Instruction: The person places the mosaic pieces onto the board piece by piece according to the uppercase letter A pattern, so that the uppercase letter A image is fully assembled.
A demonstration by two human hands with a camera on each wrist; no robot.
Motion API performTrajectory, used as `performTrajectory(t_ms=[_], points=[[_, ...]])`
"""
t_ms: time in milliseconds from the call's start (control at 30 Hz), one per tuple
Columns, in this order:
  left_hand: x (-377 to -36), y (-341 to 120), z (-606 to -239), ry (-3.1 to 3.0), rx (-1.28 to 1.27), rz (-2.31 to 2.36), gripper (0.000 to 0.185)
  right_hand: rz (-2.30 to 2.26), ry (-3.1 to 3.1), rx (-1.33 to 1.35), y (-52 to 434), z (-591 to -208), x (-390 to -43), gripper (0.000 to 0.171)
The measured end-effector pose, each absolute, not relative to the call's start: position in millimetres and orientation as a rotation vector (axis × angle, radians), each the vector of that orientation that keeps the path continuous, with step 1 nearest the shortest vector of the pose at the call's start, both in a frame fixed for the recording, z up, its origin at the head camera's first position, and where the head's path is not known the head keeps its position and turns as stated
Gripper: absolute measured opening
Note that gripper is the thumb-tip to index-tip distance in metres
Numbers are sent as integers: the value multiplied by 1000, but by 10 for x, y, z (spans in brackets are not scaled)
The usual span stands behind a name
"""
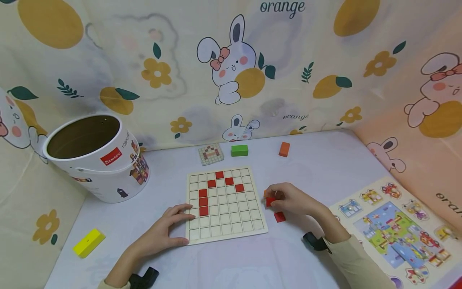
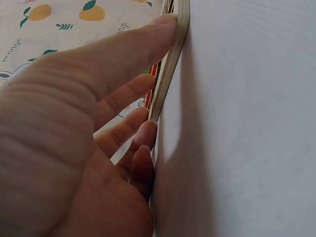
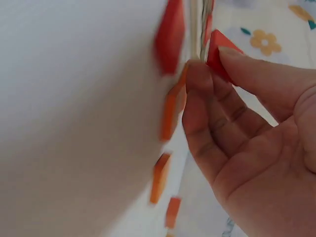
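Observation:
A cream grid board (image 1: 234, 216) lies flat on the table, with several red square tiles (image 1: 203, 202) in its cells. My left hand (image 1: 162, 230) rests at the board's left edge, fingers nearly straight; in the left wrist view the thumb (image 2: 143, 42) touches the board's edge. Just right of the board, my right hand (image 1: 294, 198) pinches a red tile (image 3: 219, 54) between thumb and fingers. Another red tile (image 1: 279, 217) lies on the table below that hand. An orange piece (image 1: 265, 193) is partly hidden behind the fingers.
A white bucket (image 1: 108, 180) stands at the left, a yellow block (image 1: 89, 243) in front of it. Behind the board are a small pattern card (image 1: 211, 154), a green block (image 1: 240, 150) and an orange block (image 1: 284, 149). A colourful picture sheet (image 1: 393, 224) lies at the right.

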State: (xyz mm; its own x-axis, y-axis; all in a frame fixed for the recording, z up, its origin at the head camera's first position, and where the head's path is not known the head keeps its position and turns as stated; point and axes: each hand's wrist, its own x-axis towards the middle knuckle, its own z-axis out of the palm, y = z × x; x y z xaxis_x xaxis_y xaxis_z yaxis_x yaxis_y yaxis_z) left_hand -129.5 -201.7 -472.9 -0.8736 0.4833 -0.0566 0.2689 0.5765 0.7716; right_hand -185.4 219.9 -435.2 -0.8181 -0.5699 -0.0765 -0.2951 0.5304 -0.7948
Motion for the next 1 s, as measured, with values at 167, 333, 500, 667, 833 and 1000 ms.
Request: performTrajectory(t_ms=[167, 333, 500, 667, 833, 1000], points=[[-1295, -2025, -4735, 2550, 623, 1182, 56, -1151, 2479, -754, 1946, -4267, -1967, 20], [-1297, -2034, -4745, 2549, 636, 1178, 57, -1141, 2468, -779, 1687, -4272, -2098, 22], [-1302, -2042, -4750, 2550, 649, 1182, 57, -1131, 2462, -782, 1513, -4354, -2191, 23], [-1306, -2038, -4743, 2549, 640, 1181, 57, -1115, 2474, -765, 1426, -4417, -2209, 21], [-1308, -2032, -4744, 2549, 635, 1178, 57, -1082, 2522, -772, 1405, -4426, -2188, 19], [-1304, -2034, -4746, 2548, 626, 1179, 57, -1012, 2592, -807, 1411, -4405, -2162, 18]])
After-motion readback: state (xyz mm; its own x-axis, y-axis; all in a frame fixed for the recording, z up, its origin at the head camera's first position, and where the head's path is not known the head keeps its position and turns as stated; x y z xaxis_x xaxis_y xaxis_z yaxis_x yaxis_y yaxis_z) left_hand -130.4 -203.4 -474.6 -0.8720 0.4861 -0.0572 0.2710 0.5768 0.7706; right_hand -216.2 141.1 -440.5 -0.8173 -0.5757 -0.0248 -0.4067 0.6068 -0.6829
